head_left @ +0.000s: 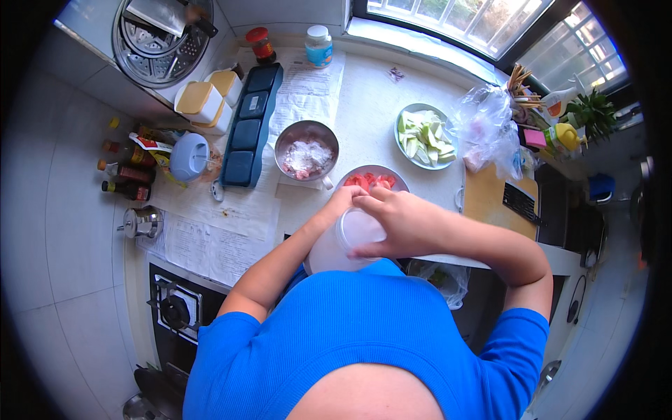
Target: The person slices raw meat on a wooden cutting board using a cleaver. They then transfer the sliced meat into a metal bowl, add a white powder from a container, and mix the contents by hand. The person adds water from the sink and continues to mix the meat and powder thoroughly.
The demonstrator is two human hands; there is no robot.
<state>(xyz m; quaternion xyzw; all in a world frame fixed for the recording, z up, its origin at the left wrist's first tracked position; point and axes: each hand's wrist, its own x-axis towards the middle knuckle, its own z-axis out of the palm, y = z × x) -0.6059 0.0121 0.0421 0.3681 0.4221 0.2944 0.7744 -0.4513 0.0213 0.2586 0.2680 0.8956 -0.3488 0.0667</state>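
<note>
A translucent white plastic jar (pixel 327 250) is tilted against my blue shirt at the counter's front edge. My right hand (pixel 399 222) is wrapped over its round end, thumb on the near side. At the far rim of the jar my left hand (pixel 343 201) is closed, its fingertips partly hidden beside the right hand. Just beyond both hands sits a bowl of cut red pieces (pixel 369 180), like tomato, partly covered by the fingers. To its left stands a metal bowl (pixel 280 147) holding white powder over something pinkish.
A plate of sliced pale green vegetable (pixel 425 136) lies at the far right. Beside it are a clear plastic bag (pixel 483 122) and a wooden board (pixel 486 203) with a black cleaver (pixel 520 203). A dark lidded seasoning box (pixel 245 133), bottles (pixel 129 171) and a gas stove (pixel 175 308) are on the left.
</note>
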